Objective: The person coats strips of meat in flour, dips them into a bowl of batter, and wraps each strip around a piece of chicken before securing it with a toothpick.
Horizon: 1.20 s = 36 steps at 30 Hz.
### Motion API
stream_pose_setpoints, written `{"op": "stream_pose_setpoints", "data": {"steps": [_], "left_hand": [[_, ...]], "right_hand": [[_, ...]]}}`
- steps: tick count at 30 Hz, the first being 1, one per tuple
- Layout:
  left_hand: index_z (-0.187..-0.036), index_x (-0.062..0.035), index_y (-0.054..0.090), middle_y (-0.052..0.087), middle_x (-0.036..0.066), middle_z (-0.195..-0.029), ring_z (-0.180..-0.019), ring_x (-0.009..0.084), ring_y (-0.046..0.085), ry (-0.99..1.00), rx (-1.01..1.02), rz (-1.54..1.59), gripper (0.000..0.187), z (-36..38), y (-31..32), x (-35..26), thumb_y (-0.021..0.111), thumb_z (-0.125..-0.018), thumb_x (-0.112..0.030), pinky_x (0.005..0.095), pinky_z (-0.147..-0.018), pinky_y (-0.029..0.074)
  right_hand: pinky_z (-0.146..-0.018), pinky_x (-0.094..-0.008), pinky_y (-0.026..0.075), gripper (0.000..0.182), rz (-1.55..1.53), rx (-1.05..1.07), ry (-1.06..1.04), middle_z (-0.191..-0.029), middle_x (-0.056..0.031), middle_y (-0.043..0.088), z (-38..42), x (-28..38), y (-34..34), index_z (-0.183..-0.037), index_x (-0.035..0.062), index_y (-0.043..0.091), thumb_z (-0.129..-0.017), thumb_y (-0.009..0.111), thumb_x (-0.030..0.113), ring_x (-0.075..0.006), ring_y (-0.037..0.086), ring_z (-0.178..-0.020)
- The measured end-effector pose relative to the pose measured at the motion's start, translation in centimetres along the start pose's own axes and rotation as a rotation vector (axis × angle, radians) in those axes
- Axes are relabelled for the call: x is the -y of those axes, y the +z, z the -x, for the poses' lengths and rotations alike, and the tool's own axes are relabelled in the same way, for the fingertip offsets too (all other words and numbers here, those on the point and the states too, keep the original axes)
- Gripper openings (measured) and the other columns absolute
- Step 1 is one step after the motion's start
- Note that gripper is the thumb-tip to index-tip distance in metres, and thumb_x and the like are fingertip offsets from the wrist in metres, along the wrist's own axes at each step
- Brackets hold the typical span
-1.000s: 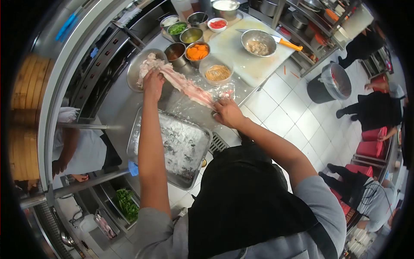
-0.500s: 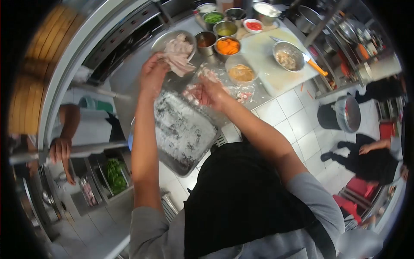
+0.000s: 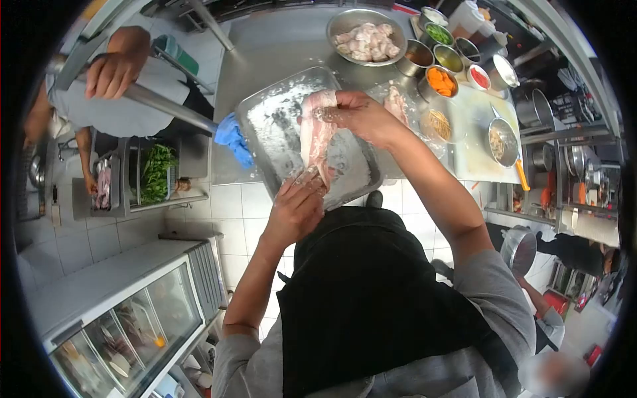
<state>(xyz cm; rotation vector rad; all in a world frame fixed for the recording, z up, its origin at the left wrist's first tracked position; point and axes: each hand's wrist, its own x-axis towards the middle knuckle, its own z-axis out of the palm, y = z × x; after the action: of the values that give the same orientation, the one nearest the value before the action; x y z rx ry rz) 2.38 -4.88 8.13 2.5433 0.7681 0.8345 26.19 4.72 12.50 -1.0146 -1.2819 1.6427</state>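
Note:
A long strip of raw meat, pink with pale fat like bacon, is stretched above the floured metal tray. My right hand grips its upper end. Lower down, my left hand has its fingers closed on the other end, near the tray's front edge. White powder dusts my fingers. Right of the tray, another piece of raw meat lies on a sheet of clear plastic. A steel bowl behind holds pale raw meat pieces.
Several small containers stand at the back right, one with orange slices. A knife and a small bowl rest on the cutting board. A blue cloth hangs left of the tray. At left, a person's hand grips a rail.
My left hand has come from the meat bowl down to the tray. My right hand has moved over the tray, and both now hold one strip. The view has turned and shifted left.

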Motion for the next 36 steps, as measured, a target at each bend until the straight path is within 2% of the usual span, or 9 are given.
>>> {"op": "stream_pose_setpoints", "data": {"steps": [8,11,13,17,24,27,30,32,36], "left_hand": [[-0.093,-0.0057,0.067,0.053,0.015,-0.136,-0.129,0.0361,0.046,0.006,-0.004,-0.167,0.02,3.5,-1.8,1.7,0.075,-0.075,-0.012,0.0585,-0.107,0.031],[-0.102,-0.0081,0.07,0.053,0.012,-0.138,-0.131,0.0373,0.043,0.02,0.077,-0.192,0.029,3.2,-3.1,2.7,0.076,-0.074,-0.013,0.0577,-0.103,0.03],[-0.101,-0.0072,0.069,0.051,0.011,-0.142,-0.133,0.0382,0.041,0.06,0.131,-0.254,0.026,2.3,-3.6,2.9,0.075,-0.077,-0.013,0.0588,-0.104,0.028],[-0.104,-0.0062,0.069,0.053,0.011,-0.14,-0.13,0.0376,0.045,0.151,0.227,-0.244,0.027,1.8,-4.0,3.8,0.073,-0.079,-0.012,0.0577,-0.105,0.029],[-0.135,0.002,0.049,0.055,0.018,-0.133,-0.121,0.026,0.054,-0.231,-0.363,0.608,0.058,-5.9,-4.6,5.4,0.074,-0.084,-0.008,0.0391,-0.106,0.04],[-0.126,0.0042,0.056,0.062,0.015,-0.123,-0.109,0.021,0.06,-0.279,-0.214,1.007,0.043,-8.1,-4.2,6.6,0.072,-0.088,-0.01,0.0345,-0.099,0.045],[-0.11,0.0048,0.064,0.069,0.011,-0.105,-0.095,0.0175,0.064,-0.57,-0.099,0.791,0.022,-4.9,-2.5,6.4,0.065,-0.094,-0.01,0.0327,-0.087,0.051],[-0.097,0.0037,0.065,0.07,0.008,-0.096,-0.093,0.0163,0.066,-0.616,-0.166,0.648,0.013,-1.8,0.0,5.9,0.059,-0.096,-0.008,0.0289,-0.082,0.052],[-0.106,0.0078,0.06,0.071,0.019,-0.101,-0.093,0.0246,0.07,-0.773,-0.489,1.181,0.017,-0.1,1.5,3.6,0.058,-0.098,-0.008,0.0352,-0.084,0.055]], "right_hand": [[-0.057,-0.0281,0.039,0.019,0.3,-0.022,-0.427,-0.07,0.001,0.056,-1.8,3.8,3.6,-0.1,0.0005,0.069,-0.093,0.066,0.018,-0.0073,0.045,-0.065],[-0.053,-0.0291,0.035,0.018,0.539,-0.055,-0.308,-0.065,0.0014,0.05,-1.3,5.6,3.8,-0.095,-0.0004,0.067,-0.093,0.065,0.017,-0.0074,0.039,-0.06],[-0.072,-0.0238,0.046,0.024,0.508,-0.048,-0.243,-0.092,0.0009,0.068,-1.5,6.4,3.9,-0.116,0.0017,0.067,-0.095,0.063,0.013,-0.0045,0.055,-0.081],[-0.054,-0.0286,0.039,0.018,0.432,-0.14,-0.445,-0.065,-0.0016,0.054,-1.7,7.3,3.8,-0.095,-0.0004,0.067,-0.091,0.065,0.017,-0.0075,0.045,-0.061],[-0.057,-0.0297,0.042,0.018,0.55,-0.177,-0.421,-0.068,-0.0044,0.059,-0.2,7.1,3.8,-0.094,-0.0012,0.066,-0.088,0.068,0.016,-0.0089,0.051,-0.063],[-0.056,-0.0295,0.04,0.021,0.543,-0.197,-0.427,-0.069,-0.0033,0.058,1.0,8.2,5.3,-0.09,-0.0022,0.063,-0.086,0.071,0.017,-0.0092,0.049,-0.062],[-0.056,-0.0273,0.04,0.016,0.507,-0.115,-0.366,-0.069,-0.0022,0.057,-2.3,5.3,4.4,-0.089,0.0,0.065,-0.087,0.069,0.015,-0.0086,0.048,-0.063],[-0.063,-0.0297,0.046,0.017,0.413,0.0,-0.3,-0.079,-0.0043,0.066,-3.5,5.5,6.3,-0.098,0.0021,0.069,-0.087,0.069,0.015,-0.0106,0.056,-0.071],[-0.072,-0.0319,0.049,0.023,0.584,0.216,-0.219,-0.086,-0.007,0.069,-9.2,2.5,6.1,-0.104,0.0033,0.07,-0.09,0.069,0.022,-0.0143,0.06,-0.078]]}}
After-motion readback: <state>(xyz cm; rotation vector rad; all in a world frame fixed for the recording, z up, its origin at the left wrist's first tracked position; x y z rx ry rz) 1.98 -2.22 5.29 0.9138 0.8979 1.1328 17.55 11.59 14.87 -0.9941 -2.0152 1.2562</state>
